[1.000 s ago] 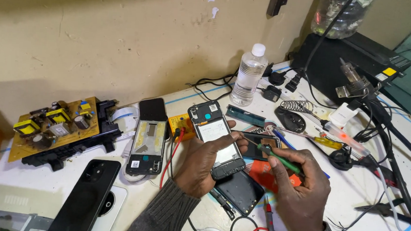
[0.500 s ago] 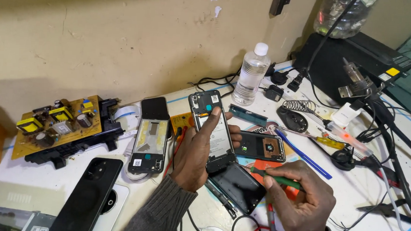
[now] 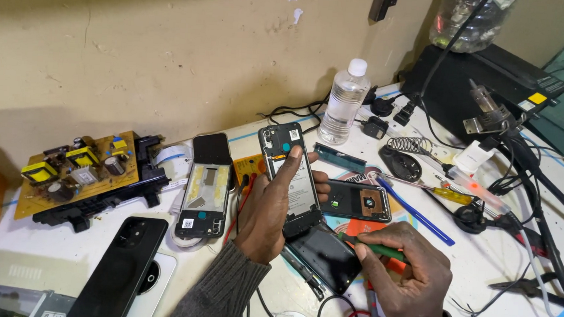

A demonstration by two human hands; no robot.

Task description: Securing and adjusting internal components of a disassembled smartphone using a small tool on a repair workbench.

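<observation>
Left hand (image 3: 267, 210): fingers clamped on an opened phone (image 3: 292, 179), held tilted above the surface (image 3: 484, 269).
Right hand (image 3: 405, 280): fingers closed on a green screwdriver (image 3: 371, 247), tip near the phone's lower end.
Beneath: black screen panel (image 3: 325, 254).
Behind: water bottle (image 3: 344, 103).

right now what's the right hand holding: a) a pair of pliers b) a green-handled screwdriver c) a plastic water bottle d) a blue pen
b: the right hand grips a green-handled screwdriver beside the opened phone that the left hand holds up; the water bottle stands untouched by the wall.
</observation>
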